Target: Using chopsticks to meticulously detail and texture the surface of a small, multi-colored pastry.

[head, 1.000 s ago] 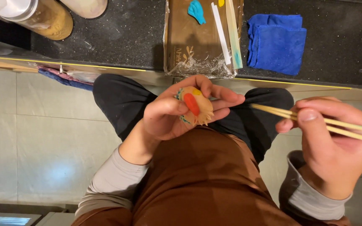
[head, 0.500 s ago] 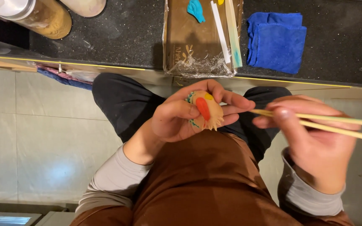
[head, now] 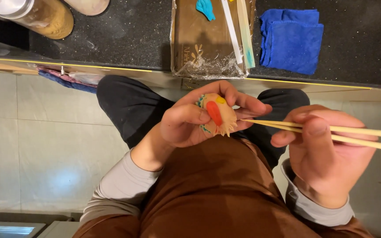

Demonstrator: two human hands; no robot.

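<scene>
My left hand (head: 190, 121) cups a small tan clay figure (head: 219, 115) with a red strip, a yellow dot and a spiky fringed edge. My right hand (head: 327, 154) grips a pair of wooden chopsticks (head: 331, 132). Their tips point left and reach the fingers of my left hand just beside the figure's fringe. Both hands hover over my lap, in front of a brown apron (head: 217, 194).
A black speckled counter (head: 124, 39) runs across the top. On it stand a plastic-wrapped brown board (head: 199, 39) with a blue clay piece (head: 206, 9) and flat sticks (head: 239, 31), a folded blue cloth (head: 292, 39) and a brown jar (head: 45, 17). Pale floor tiles (head: 36, 154) lie left.
My left hand has turned the clay figure slightly. My right hand has brought the chopstick tips leftward, close to the figure's fringe.
</scene>
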